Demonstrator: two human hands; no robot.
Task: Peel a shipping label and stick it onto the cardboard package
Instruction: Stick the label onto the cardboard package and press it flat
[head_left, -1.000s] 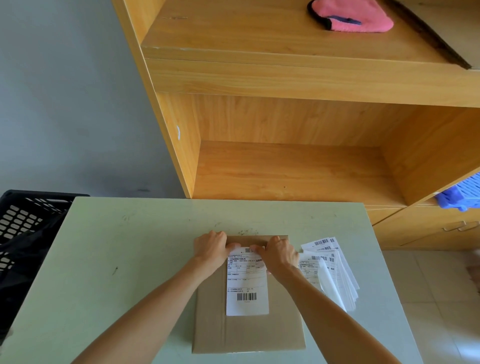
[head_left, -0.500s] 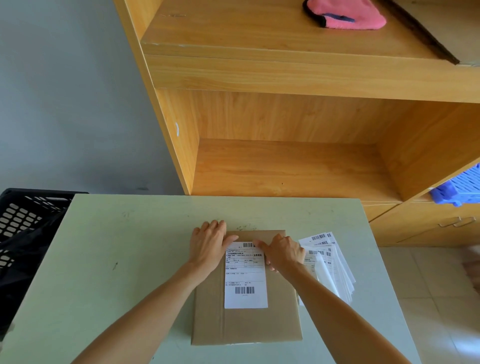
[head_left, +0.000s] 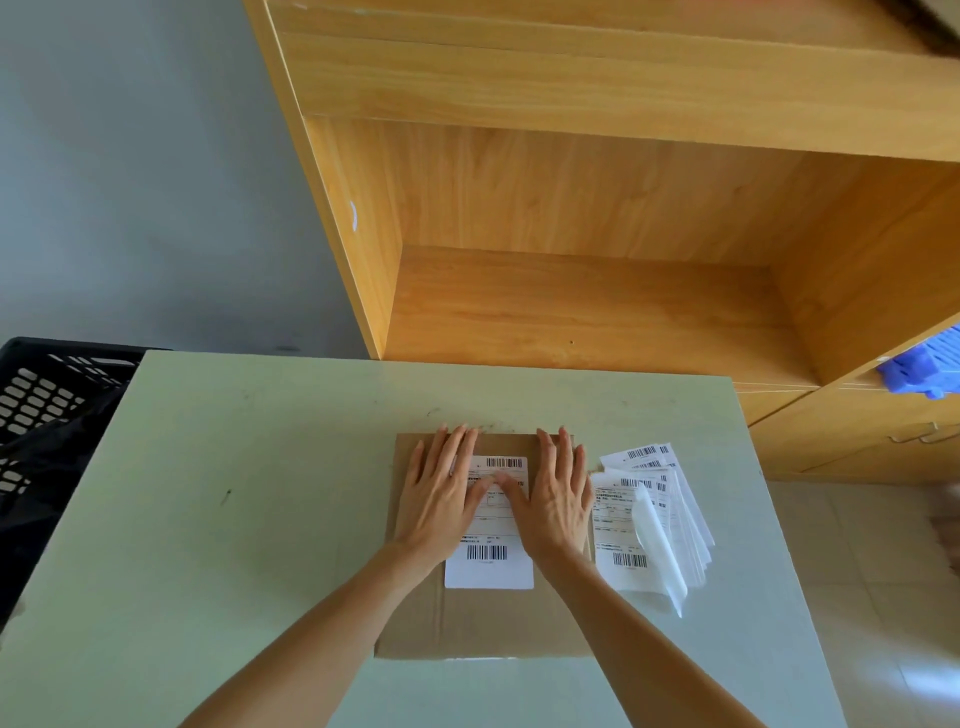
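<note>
A flat brown cardboard package (head_left: 483, 623) lies on the pale green table (head_left: 234, 519). A white shipping label (head_left: 491, 564) with barcodes lies flat on the package's top face. My left hand (head_left: 439, 496) rests palm down on the label's left side, fingers spread. Mirroring it, my right hand (head_left: 556, 499) lies flat on the label's right side. Both thumbs meet near the label's middle. Neither hand holds anything.
A fanned pile of several more labels (head_left: 654, 514) lies on the table right of the package. A black plastic crate (head_left: 47, 415) stands at the table's left. A wooden shelf unit (head_left: 571, 291) rises behind, with a blue basket (head_left: 930, 364) at far right.
Both hands have gone from pinching at the label's top edge to lying flat with spread fingers on the label. The view has tilted down slightly.
</note>
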